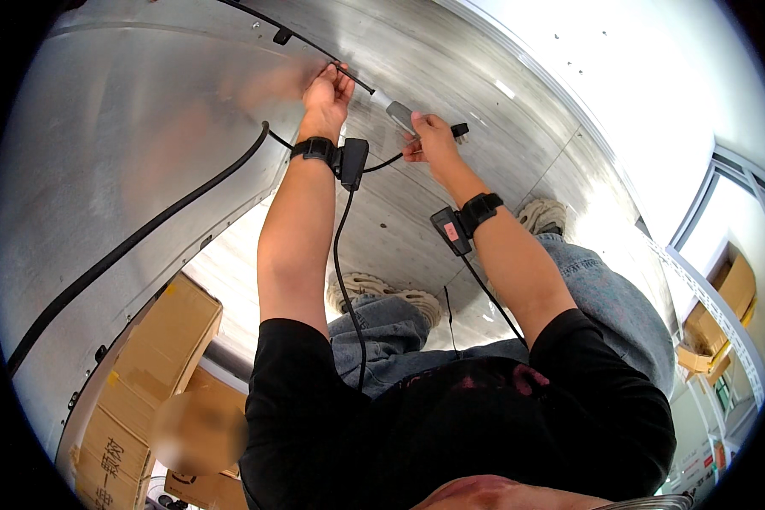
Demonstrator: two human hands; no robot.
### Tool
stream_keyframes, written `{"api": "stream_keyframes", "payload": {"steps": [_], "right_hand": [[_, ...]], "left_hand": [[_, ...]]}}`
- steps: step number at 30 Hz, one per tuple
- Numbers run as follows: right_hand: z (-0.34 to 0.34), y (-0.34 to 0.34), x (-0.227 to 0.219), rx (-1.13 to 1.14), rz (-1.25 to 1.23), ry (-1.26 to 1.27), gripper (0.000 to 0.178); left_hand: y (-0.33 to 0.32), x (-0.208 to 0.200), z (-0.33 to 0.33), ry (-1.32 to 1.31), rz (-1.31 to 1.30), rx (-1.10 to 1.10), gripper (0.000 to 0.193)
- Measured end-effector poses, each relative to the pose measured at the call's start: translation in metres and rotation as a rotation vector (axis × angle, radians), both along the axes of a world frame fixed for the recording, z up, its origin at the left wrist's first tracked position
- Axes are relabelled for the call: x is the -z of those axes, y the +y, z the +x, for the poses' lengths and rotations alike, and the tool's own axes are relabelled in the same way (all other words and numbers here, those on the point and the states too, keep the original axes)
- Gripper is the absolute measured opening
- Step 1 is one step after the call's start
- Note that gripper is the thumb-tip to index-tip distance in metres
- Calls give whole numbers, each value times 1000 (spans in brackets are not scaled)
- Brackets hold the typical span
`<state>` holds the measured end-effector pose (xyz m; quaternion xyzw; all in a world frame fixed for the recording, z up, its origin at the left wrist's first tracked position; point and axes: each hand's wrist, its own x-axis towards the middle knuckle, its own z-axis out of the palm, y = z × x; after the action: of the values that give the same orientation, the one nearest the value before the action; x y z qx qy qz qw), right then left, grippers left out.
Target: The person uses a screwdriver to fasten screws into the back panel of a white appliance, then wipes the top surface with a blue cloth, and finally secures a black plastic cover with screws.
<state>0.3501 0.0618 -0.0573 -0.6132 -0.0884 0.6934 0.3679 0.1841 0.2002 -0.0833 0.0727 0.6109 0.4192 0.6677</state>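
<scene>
My right hand point(435, 146) is wrapped round the grey handle of a screwdriver point(397, 113), which has a whitish collar and a thin dark shaft. The shaft slants up and left to the edge of a large metal panel point(170, 93). At that edge my left hand point(327, 93) has its fingers drawn together beside the shaft's far end; what they pinch is too small to make out. A black cord point(382, 162) passes behind my left wrist and behind my right hand. Past the right hand shows a black plug point(460, 130).
A thick black cable point(144, 225) lies across the metal panel. Black boxes strapped to both wrists trail wires point(342, 255). My shoes point(541, 216) stand on the grey wood-look floor point(518, 127). Cardboard boxes point(157, 340) are at lower left, a white shelf frame point(727, 331) at right.
</scene>
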Motion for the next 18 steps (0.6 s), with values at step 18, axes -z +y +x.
{"api": "stream_keyframes", "payload": {"steps": [18], "right_hand": [[-12, 1, 8, -36, 178, -331, 46]], "left_hand": [[1, 4, 0, 1, -8, 9, 13]]}}
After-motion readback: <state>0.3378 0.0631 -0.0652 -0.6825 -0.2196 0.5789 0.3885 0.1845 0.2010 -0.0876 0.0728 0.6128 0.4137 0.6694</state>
